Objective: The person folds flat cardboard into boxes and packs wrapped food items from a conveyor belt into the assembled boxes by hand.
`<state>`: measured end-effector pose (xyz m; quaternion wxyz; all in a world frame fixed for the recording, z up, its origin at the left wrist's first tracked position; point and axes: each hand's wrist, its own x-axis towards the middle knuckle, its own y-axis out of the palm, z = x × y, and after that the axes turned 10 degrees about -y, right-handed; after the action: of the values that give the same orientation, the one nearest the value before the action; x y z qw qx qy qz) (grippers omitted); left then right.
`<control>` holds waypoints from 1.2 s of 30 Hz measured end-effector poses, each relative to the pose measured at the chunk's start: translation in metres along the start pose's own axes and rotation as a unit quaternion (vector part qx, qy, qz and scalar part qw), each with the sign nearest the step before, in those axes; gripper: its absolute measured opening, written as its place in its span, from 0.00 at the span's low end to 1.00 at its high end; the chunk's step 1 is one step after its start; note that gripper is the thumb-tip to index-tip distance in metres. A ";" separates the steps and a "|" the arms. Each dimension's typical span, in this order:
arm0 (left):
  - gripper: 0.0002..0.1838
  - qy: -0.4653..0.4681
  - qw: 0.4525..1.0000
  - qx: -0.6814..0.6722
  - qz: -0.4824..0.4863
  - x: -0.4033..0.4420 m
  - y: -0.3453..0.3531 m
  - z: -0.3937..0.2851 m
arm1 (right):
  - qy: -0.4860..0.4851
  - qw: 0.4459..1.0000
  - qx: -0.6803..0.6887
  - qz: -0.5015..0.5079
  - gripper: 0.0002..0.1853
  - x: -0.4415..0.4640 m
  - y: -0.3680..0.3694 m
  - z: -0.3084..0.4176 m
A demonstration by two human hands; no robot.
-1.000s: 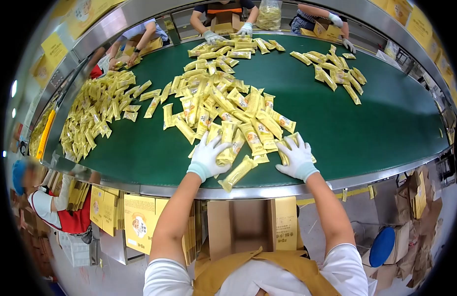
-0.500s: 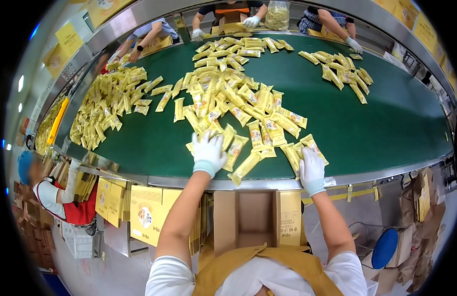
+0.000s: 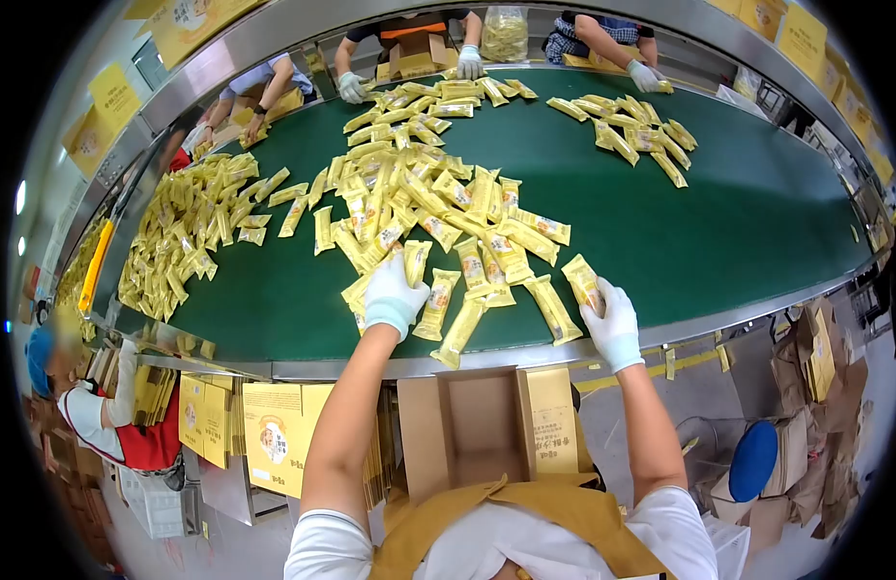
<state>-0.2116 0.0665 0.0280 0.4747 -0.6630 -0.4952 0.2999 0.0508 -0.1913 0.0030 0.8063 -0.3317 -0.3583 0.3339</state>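
Observation:
My left hand, in a white glove, is at the near edge of a pile of yellow snack packets. Its fingers are bent over packets there, and the glove hides part of the grip. My right hand, also gloved, pinches one snack packet between thumb and fingers, tilted up over the green belt. Between my hands lie several loose packets, among them one packet reaching the belt's near edge and another packet beside my right hand.
An open cardboard box stands below the belt's metal edge, in front of my apron. Flat yellow cartons are stacked to its left. A blue stool is at right. Co-workers' gloved hands handle packets across the belt; a person in red is left.
My right hand has drawn a packet away from its neighbour and turned it up. My left fingers have closed together over the packets. The whole view has shifted slightly.

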 end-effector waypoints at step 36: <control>0.56 0.255 0.943 0.195 0.086 -0.057 0.009 0.043 | -0.125 0.948 -0.285 0.071 0.51 -0.019 0.015 -0.024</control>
<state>-0.2640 0.0262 -0.0004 0.6773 -0.6520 -0.2303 0.2511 0.0554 -0.2048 -0.0284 0.6016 -0.5277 -0.5116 0.3129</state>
